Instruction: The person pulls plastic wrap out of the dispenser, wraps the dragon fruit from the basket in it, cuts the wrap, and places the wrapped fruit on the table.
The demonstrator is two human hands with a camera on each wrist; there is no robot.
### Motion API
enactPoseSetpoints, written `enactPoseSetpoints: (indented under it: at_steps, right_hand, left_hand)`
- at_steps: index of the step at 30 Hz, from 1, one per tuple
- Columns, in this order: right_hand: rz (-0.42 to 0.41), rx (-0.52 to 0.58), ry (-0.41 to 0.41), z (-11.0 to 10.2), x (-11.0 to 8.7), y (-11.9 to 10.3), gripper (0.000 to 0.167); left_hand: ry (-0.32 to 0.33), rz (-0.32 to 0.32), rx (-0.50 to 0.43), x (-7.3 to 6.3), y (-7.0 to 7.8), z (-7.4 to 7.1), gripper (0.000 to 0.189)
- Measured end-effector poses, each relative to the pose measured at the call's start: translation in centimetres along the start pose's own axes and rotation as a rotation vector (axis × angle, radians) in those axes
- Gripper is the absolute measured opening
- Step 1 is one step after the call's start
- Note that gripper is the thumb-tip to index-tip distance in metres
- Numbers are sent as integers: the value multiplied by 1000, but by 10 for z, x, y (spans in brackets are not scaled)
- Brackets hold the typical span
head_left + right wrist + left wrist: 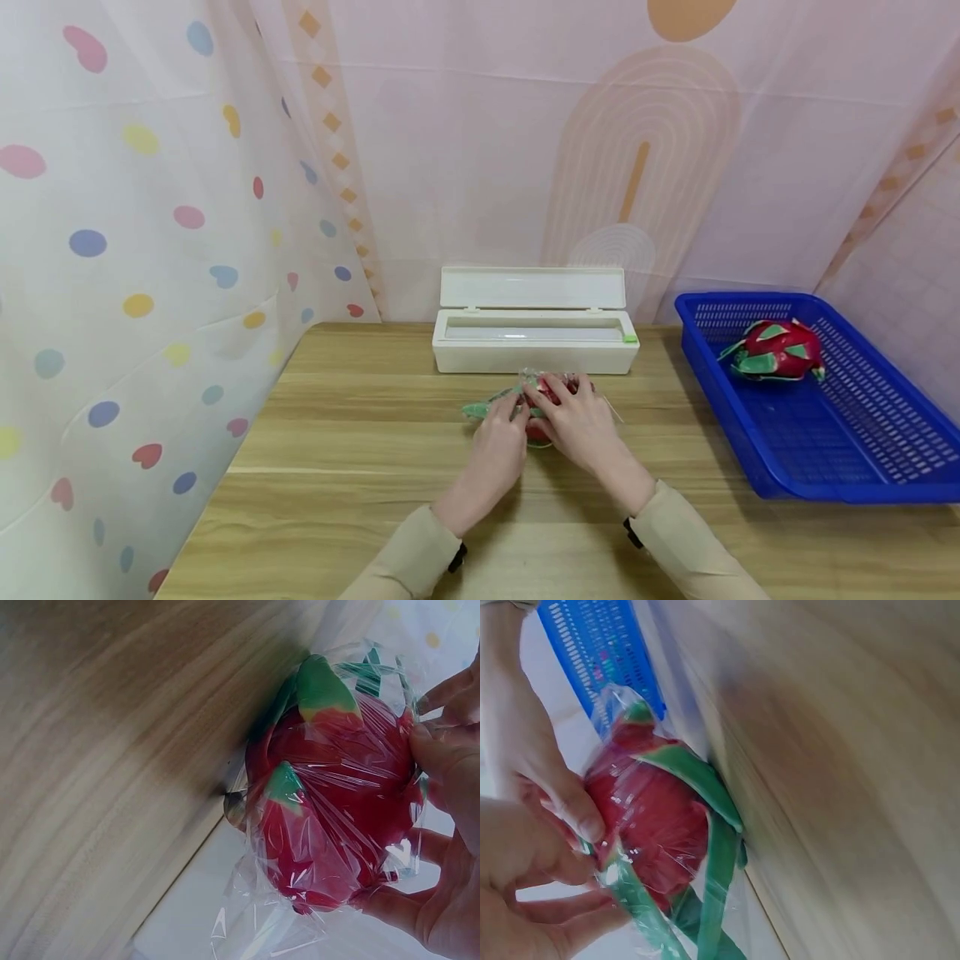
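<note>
A red dragon fruit [656, 817] with green leaf tips is seen on the wooden table [337, 467], directly in front of a white box [536, 358]. In the head view the fruit is largely covered by the hands; in both wrist views its body is exposed, and clear plastic film [255, 922] is seen drawn over it, creased and glossy, with a loose part extending past one end. By the left hand [498, 442] the film is pinched at the side of the fruit, the fingers bent and nearly closed; this is shown best in the left wrist view. The fruit is gripped by the right hand [585, 421], whose fingers are spread and partly bent over it, with the thumb on the near side. In the right wrist view fingertips are seen against the side and lower end of the wrapped fruit. Only in the head view is the whole box shown: its lid [532, 287] is raised, and a green clip [630, 339] is fitted at the right end of its front edge. A second dragon fruit [783, 350] is clearly shown there too, lying in the far part of a blue basket [862, 492] to the right; in the left wrist view only part of the basket is caught, near the top. Beige sleeves [690, 533] are worn on both arms.
</note>
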State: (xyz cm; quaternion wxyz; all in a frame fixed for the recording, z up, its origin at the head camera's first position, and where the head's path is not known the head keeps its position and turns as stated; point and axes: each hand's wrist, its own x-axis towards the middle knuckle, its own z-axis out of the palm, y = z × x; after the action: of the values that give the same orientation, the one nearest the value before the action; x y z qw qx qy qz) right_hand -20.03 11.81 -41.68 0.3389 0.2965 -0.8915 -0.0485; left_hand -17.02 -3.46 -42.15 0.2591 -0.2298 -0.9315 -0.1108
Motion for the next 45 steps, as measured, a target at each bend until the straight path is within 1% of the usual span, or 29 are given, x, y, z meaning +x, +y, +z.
enactPoseSetpoints:
  at_steps: [2,3,6,9,11,14,16,18,19,21,23,24,25,27,29,30,32,33,35,38,39,40,41,43,45]
  right_hand:
    - [-2,-3,14,1,0,0,49]
    - [-3,-2,22,2,-1,-1,49]
    - [-4,0,40,3,-2,-1,49]
    - [5,10,52,4,-2,-1,53]
    - [18,18,57,5,-3,-2,58]
    - [59,44,60,3,-3,-3,72]
    - [103,88,63,2,-3,-4,81]
    - [152,140,66,1,-4,-4,85]
    - [173,162,68,0,-4,-5,86]
    - [201,190,74,-1,-5,-6,83]
    - [201,188,86,-2,-6,-7,79]
    - [192,174,93,-3,-6,-8,76]
    - [182,158,97,-5,-6,-9,74]
    - [159,117,89,-6,-6,-11,72]
    - [146,87,56,-8,-7,-12,69]
    - [146,83,26,-9,-8,-13,68]
    - [161,114,-32,-11,-10,-11,66]
    - [172,154,-42,-12,-10,-9,64]
    - [207,251,-31,-14,-11,-1,62]
    - [279,385,27,-16,-12,13,61]
    - [300,413,39,-17,-13,17,61]
    - [326,429,30,-19,-13,21,62]
    - [349,440,5,-19,-13,23,64]
    - [388,481,-89,-21,-14,27,65]
    - [403,513,-178,-22,-14,28,65]
  left_hand:
    - [63,-9,-29,1,-3,2,17]
    - [83,-10,-34,2,-4,3,16]
    - [123,-4,-44,8,-10,5,9]
    - [123,-5,-52,13,-16,4,7]
    - [118,1,-29,16,-19,3,13]
    - [98,38,27,18,-23,1,31]
    - [72,76,46,19,-25,1,43]
    - [9,110,21,20,-27,0,53]
    - [-36,120,-4,20,-27,0,57]
    - [-152,136,-58,21,-29,0,63]
    - [-279,140,-109,21,-29,-2,69]
    - [-333,140,-129,21,-29,-3,71]
    - [-377,140,-137,21,-29,-4,72]
    - [-431,138,-136,21,-28,-5,75]
    - [-446,137,-124,21,-27,-5,77]
    - [-444,139,-116,21,-27,-5,77]
    - [-436,139,-110,21,-26,-5,79]
    - [-428,136,-111,21,-26,-5,80]
    - [-416,124,-124,20,-26,-4,79]
    - [-398,107,-136,21,-24,-3,77]
    - [-396,105,-138,22,-23,-3,75]
    - [-399,105,-137,23,-22,-3,74]
    - [-400,109,-132,24,-21,-3,73]
    - [-411,107,-123,26,-18,-2,74]
    - [-415,105,-108,28,-15,0,74]
